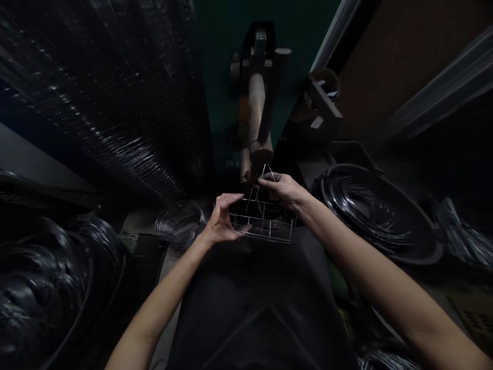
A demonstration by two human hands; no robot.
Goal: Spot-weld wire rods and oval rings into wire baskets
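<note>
A small wire basket frame (265, 226) of thin bright metal rods sits in front of my body, under a machine arm. My left hand (223, 218) grips the frame's left end, fingers curled round its rim. At the top, my right hand (281, 189) pinches the thin wire handle loop (265, 172) that rises from the frame. Both forearms reach in from below.
A brown cylindrical machine arm (256, 115) comes down just behind the frame. Coiled dark wire lies in a round tub (370, 210) at right and in heaps (46, 288) at left. A stack of wire mesh (115, 103) leans at upper left. A small wire coil (179, 221) lies beside my left hand.
</note>
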